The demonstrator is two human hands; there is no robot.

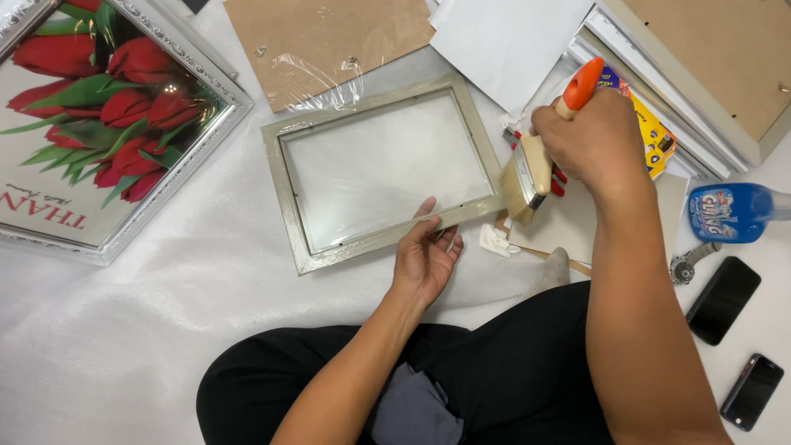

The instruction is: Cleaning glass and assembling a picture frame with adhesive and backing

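Head view. The person sits on the floor, on a white sheet (124, 346). The left hand (424, 259) lies against the near rail of a small pale picture frame (383, 169), fingers loosely extended and only lightly curled, steadying it rather than gripping it. The right hand (589, 136) is closed around the orange handle of a flat paintbrush (531, 169), whose bristles point down at the frame's right near corner — touching or just above it, which cannot be told.

Progress, judged from the layout: the frame lies face down with its backing out; a brown backing board (329, 41) lies beyond it under loose clear wrap. The pane appears bare. Brushing seems to be under way at one corner; refitting a picture and backing remains undone.

Condition of the frame: rectangular, slightly skewed to the viewer, silver-beige rails, glass clear with a faint haze.

Nearby: a larger silver frame with a red tulip print (107, 115) to the left, a blue spray bottle (733, 213) and two dark phones (723, 298) to the right.
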